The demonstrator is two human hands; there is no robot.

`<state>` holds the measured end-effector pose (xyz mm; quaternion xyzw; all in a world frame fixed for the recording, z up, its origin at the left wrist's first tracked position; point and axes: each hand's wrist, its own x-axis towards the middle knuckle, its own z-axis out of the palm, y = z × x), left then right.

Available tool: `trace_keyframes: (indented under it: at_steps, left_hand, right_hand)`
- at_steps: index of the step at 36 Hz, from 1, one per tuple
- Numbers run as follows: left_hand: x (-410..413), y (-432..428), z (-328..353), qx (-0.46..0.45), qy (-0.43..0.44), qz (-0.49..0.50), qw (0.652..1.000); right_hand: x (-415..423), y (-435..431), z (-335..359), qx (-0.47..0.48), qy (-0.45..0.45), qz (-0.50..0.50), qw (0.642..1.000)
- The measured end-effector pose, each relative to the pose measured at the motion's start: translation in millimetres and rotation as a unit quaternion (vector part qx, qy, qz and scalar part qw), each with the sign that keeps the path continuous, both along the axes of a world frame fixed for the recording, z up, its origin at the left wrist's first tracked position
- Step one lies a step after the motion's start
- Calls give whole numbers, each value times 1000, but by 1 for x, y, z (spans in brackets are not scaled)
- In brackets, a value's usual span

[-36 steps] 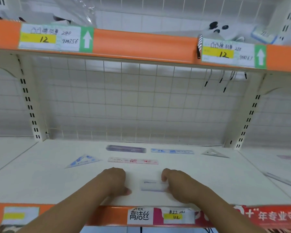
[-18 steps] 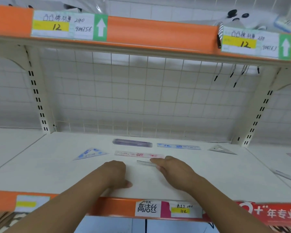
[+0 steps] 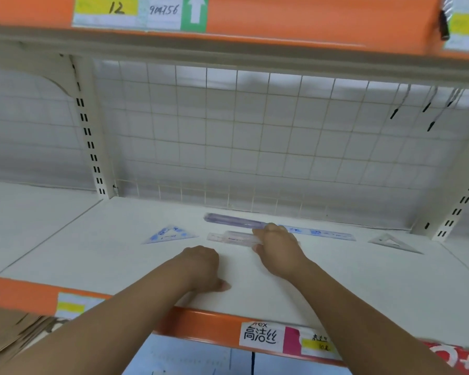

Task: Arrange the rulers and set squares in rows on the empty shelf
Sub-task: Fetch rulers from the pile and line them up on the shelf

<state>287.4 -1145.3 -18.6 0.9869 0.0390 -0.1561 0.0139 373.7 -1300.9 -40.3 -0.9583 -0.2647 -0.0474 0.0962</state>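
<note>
On the white shelf (image 3: 363,288) lie a purple ruler (image 3: 233,220) at the back, a blue-printed clear ruler (image 3: 320,233) to its right, and a pink ruler (image 3: 217,237) in front. A blue set square (image 3: 169,234) sits at the left and a clear set square (image 3: 393,242) at the right. My right hand (image 3: 278,246) is shut on a small clear ruler (image 3: 241,236), held over the pink ruler. Near the front edge, my left hand (image 3: 203,269) rests curled on the shelf with nothing in it.
A wire grid (image 3: 255,136) backs the shelf, with slotted uprights (image 3: 88,136) at both sides. The upper shelf's orange edge (image 3: 309,20) hangs close overhead. The front edge carries an orange strip with price labels (image 3: 263,336). Cardboard (image 3: 14,334) lies below left.
My right hand lifted the small clear ruler from near the front edge and carried it back over the pink ruler. The left hand stayed put. The camera moved closer.
</note>
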Motion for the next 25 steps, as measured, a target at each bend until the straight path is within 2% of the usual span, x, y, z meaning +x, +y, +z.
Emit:
trace_keyframes:
  at_steps: [12,25]
  left_hand:
    - [-3,15,0,-27,13,45,999]
    - [-6,24,2,-27,29,92,995]
  right_hand:
    - [39,36,-4,34,7,9,999]
    - [68,55,-10,18,-7,1,1000]
